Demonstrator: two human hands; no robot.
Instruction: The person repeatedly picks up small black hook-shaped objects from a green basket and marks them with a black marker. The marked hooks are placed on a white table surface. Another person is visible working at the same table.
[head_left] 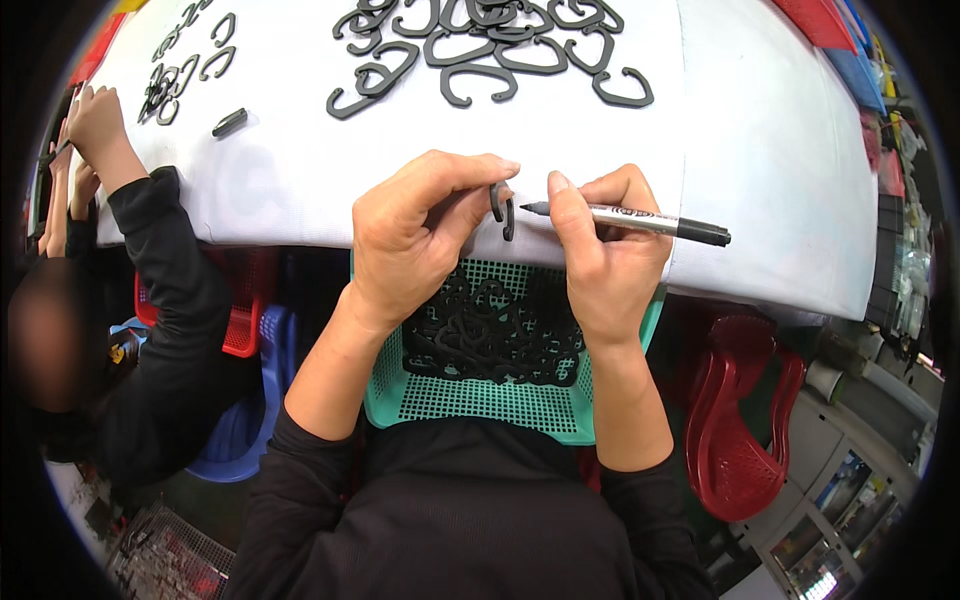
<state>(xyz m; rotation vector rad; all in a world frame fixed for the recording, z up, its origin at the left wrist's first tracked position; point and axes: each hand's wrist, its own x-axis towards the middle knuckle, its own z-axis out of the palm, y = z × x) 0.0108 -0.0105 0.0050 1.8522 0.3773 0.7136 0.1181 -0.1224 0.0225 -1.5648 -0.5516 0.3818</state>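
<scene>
My left hand (405,225) pinches a small black C-shaped carabiner body (508,218) between thumb and fingertips, just above the table's front edge. In my right hand (615,265) is a marker pen (655,221) with a grey barrel and a black end. Its bare dark tip points left, close beside the carabiner body; I cannot tell whether they touch. Beneath my hands, a green plastic basket (485,405) holds many black pieces (490,330) of similar look. Farther back on the white tabletop lies a heap of open black carabiner bodies (530,55).
A black pen cap (229,122) lies on the white table (770,170), left of centre. Smaller black pieces (165,95) are scattered at the far left, near another person's hand (98,125). A dark red chair (740,430) stands at right, a blue chair (250,410) at left.
</scene>
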